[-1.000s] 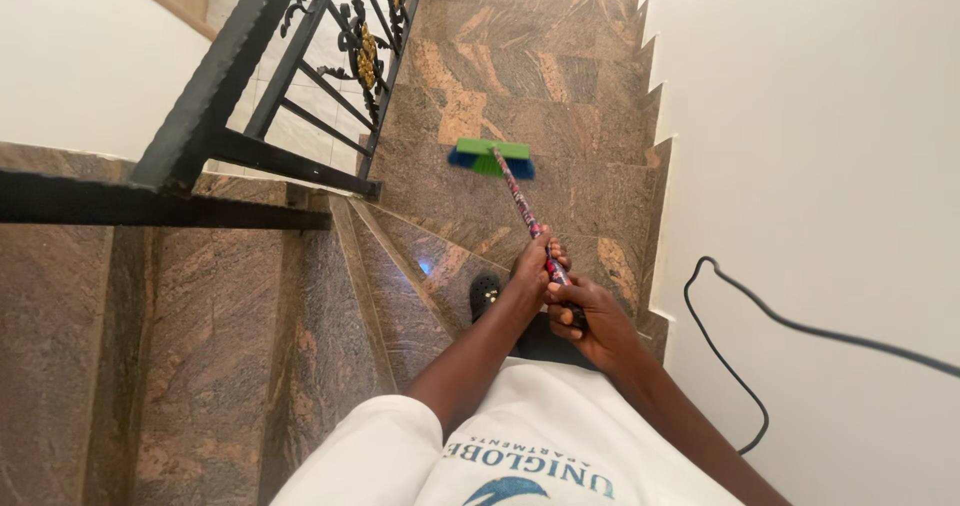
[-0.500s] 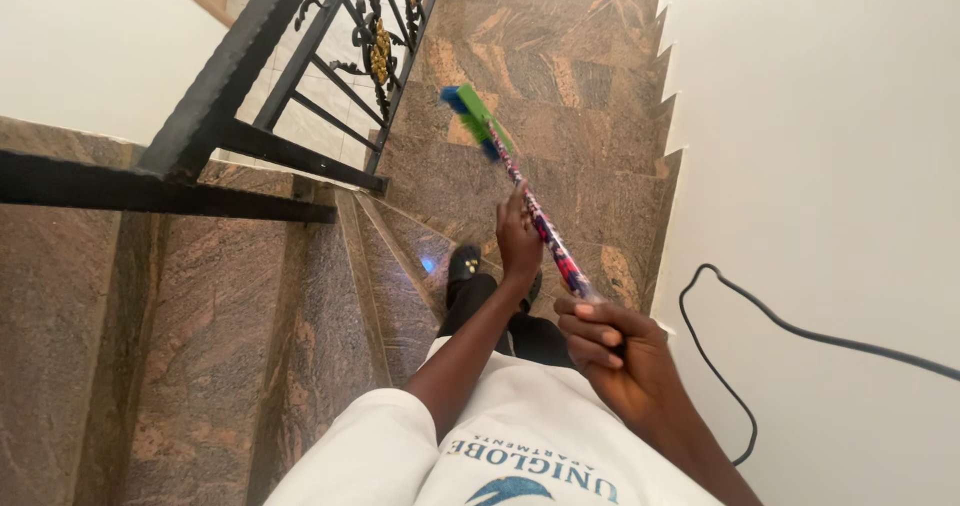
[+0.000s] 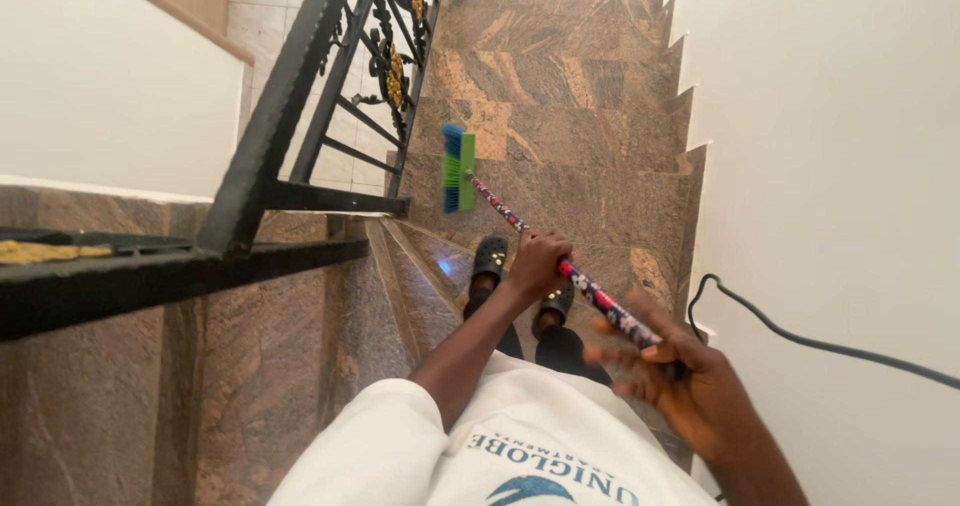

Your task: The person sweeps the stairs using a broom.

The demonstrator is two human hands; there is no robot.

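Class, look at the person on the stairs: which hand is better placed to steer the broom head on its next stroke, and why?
Probably the left hand: it grips the patterned broom handle lower down, nearer the green and blue broom head. The right hand sits at the handle's top end, blurred, fingers loosely spread.

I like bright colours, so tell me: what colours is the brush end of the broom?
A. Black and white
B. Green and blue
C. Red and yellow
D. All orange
B. The broom head has a green block with blue bristles, and it sits out over the brown stone stairs beside the black railing.
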